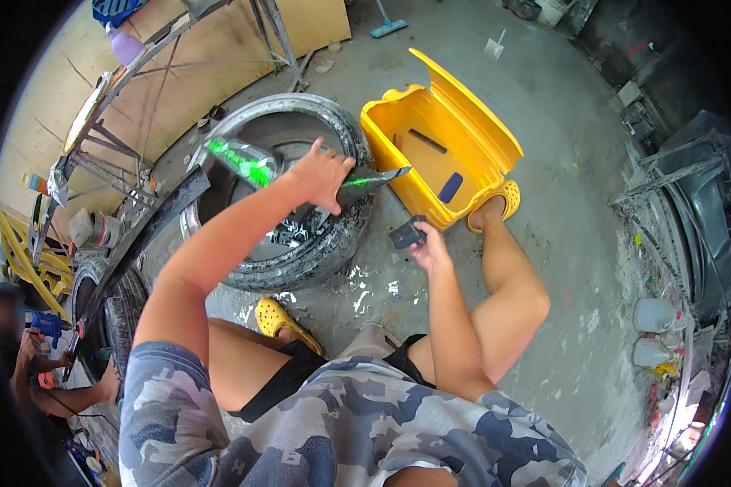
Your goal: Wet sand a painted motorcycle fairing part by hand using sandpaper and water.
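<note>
A glossy black and green panel point(252, 166), shaped like a motorcycle fairing piece, lies across a worn tyre point(345, 235) set flat on the floor. My left hand point(323, 174) grips the panel near its middle, fingers on the far side and thumb on the near side. The panel's pointed end sticks out to the right, towards a yellow tub point(489, 138). Below that tip my right hand point(430, 247) holds a dark rectangular block point(408, 233) between thumb and fingers, apart from the panel. Brownish water stands in the tub, with a blue block point(451, 187) and a dark strip point(427, 141) in it.
A metal frame point(105, 134) with a purple bottle point(125, 45) stands at the far left. Another person point(32, 357) at the left edge holds a blue power tool point(49, 325). A broom head point(388, 29) lies at the back; plastic jugs point(656, 315) line the right.
</note>
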